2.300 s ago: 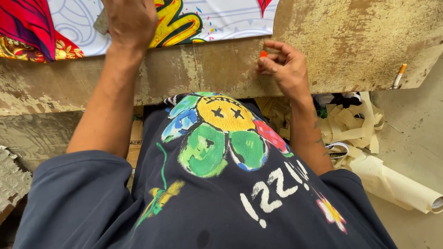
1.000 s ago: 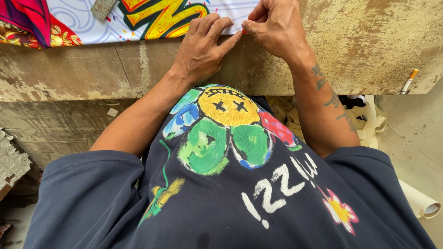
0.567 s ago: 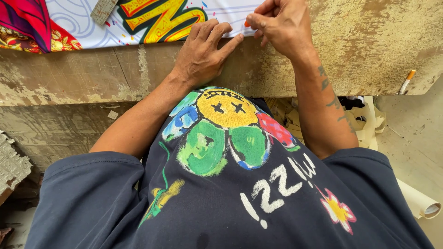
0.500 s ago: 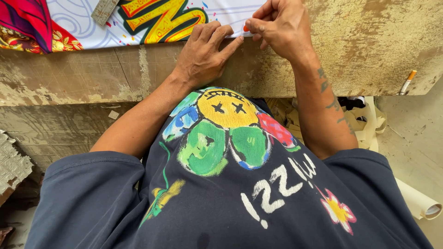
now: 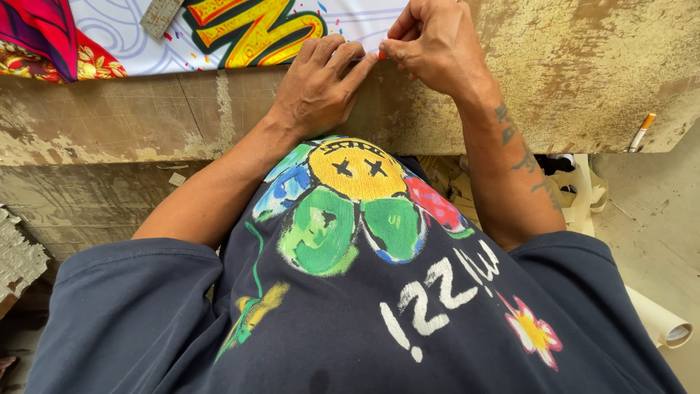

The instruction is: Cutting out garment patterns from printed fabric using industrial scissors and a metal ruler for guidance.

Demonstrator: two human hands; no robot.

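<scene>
A white printed sheet (image 5: 248,29) with bold yellow, red and black graphics lies on a worn wooden table (image 5: 583,73). My left hand (image 5: 317,84) rests flat near the sheet's lower right edge, fingers spread and pointing toward my right hand. My right hand (image 5: 437,44) is closed in a pinch on a small orange tool (image 5: 381,55), whose tip touches the sheet's edge just beyond my left fingertips. Most of the tool is hidden inside my fingers.
A metal ruler (image 5: 162,14) lies on the sheet at the top left, beside red patterned cloth (image 5: 44,36). An orange-tipped pen (image 5: 642,131) sits at the table's right edge. Paper scraps (image 5: 583,190) and a paper roll (image 5: 660,321) lie on the floor to the right.
My left hand slid right along the sheet to meet my right hand, which moved up and left to the sheet's edge. Over the last half second both hands stay nearly still.
</scene>
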